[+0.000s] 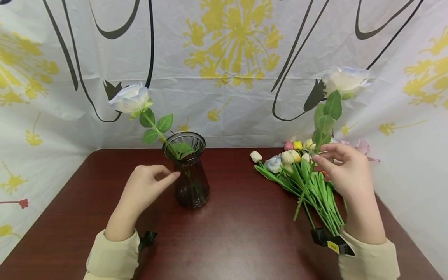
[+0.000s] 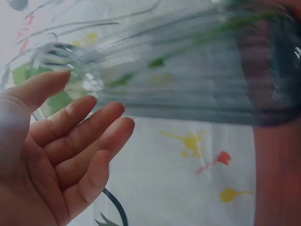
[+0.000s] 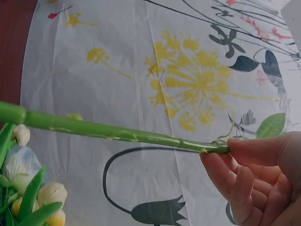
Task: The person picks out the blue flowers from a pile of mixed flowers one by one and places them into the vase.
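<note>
Backdrop: a creased white cloth [image 1: 224,97] hangs behind and wraps both sides, printed with yellow dandelion heads, black looping lines and a small red flower low on the left; no words readable on it.
Table: dark red-brown wooden table [image 1: 245,241], smooth and glossy.
Left hand: the left hand [image 1: 145,188] sits open just left of the vase, fingers loosely straight, forefinger tip reaching to the ribbed glass; it grips nothing. A pale yellow-beige sleeve covers the wrist, with a black strap beside it.
Vase: a dark, ribbed glass vase [image 1: 190,175], narrow neck, flared rim, standing upright at centre table.
Rose in vase: one white rose [image 1: 131,99] with cloth-like petals leans out to the left, its green stem and leaves dropping into the vase mouth.
Bunch: right of centre lies a bundle of tulips [image 1: 297,171] flat on the table, smooth green stems pointing near, small buds in white, yellow, pink and pale blue pointing far.
Right hand: the right hand [image 1: 344,171] pinches a held rose [image 1: 344,81] by its stem, thumb and fingertips clamped on the plastic-looking green stalk, bloom raised high above the bunch.
Label: a black band at the right wrist carries a yellow tag; its writing is too small to read.
</note>
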Demonstrator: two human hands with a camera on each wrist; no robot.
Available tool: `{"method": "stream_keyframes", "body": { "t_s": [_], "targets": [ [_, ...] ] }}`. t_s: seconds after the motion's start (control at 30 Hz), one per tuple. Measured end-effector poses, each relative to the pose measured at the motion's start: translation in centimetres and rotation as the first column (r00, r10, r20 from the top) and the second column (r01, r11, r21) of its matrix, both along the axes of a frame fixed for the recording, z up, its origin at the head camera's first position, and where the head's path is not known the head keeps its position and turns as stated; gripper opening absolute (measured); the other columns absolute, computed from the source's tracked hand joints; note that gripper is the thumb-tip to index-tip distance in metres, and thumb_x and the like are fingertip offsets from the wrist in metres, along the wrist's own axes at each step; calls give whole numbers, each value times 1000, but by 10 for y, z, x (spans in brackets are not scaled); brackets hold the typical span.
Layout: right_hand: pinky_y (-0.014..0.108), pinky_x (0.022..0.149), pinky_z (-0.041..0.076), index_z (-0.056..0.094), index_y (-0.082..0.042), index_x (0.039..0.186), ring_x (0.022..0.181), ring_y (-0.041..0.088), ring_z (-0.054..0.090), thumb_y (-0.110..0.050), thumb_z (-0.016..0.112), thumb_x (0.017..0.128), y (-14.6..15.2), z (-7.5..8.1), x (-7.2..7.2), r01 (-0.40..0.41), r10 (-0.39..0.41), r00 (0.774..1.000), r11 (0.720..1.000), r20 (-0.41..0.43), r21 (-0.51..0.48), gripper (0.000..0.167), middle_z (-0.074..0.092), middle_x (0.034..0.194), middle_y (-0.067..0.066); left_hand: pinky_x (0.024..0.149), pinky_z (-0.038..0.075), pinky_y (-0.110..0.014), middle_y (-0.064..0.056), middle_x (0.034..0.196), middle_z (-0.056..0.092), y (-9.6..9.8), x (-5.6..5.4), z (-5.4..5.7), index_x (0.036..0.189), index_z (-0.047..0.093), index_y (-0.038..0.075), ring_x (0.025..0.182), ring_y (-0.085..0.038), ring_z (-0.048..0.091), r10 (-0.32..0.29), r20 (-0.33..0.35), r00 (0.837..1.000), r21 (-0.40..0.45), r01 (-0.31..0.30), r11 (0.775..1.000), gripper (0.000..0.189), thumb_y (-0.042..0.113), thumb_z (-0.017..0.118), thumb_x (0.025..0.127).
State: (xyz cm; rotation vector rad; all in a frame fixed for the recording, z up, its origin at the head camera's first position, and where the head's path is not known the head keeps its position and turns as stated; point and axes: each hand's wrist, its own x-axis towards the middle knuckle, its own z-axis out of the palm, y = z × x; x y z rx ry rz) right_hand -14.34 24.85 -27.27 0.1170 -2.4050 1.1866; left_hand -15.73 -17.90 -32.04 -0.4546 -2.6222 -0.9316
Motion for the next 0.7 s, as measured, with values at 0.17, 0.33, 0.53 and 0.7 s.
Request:
{"method": "stream_keyframes", "body": {
  "t_s": [0.17,0.33,0.53,0.7],
  "targets": [
    [23,44,49,62,4,108,57,3,65,-6,68,89,-10,1,-1,-35,35,999,999,-29,-12,22,66,75,-18,58,48,-30,13,72,65,17,8,9,85,75,17,62,-4,56,-76,-5,997,16,76,997,17,33,70,89],
    [24,44,49,62,6,108,59,6,67,-1,68,88,-18,1,-2,-74,72,996,996,-44,-58,22,68,80,-10,60,50,-27,14,76,66,35,12,15,91,74,15,64,-2,58,-168,-24,985,75,170,983,12,26,73,86],
    [25,45,50,63,5,108,59,6,66,-2,68,88,-26,0,-2,-83,81,996,994,-40,-76,22,62,82,-15,60,51,-27,14,76,66,53,12,18,95,73,15,64,-1,58,-241,-33,970,154,243,958,13,22,75,85],
    [27,46,51,62,6,109,61,3,66,-2,67,89,-32,0,-2,-91,85,995,991,-56,-102,23,62,83,-13,59,51,-27,13,75,66,65,10,19,96,73,13,62,-3,59,-297,-55,953,230,302,925,13,18,76,84]
  ]
}}
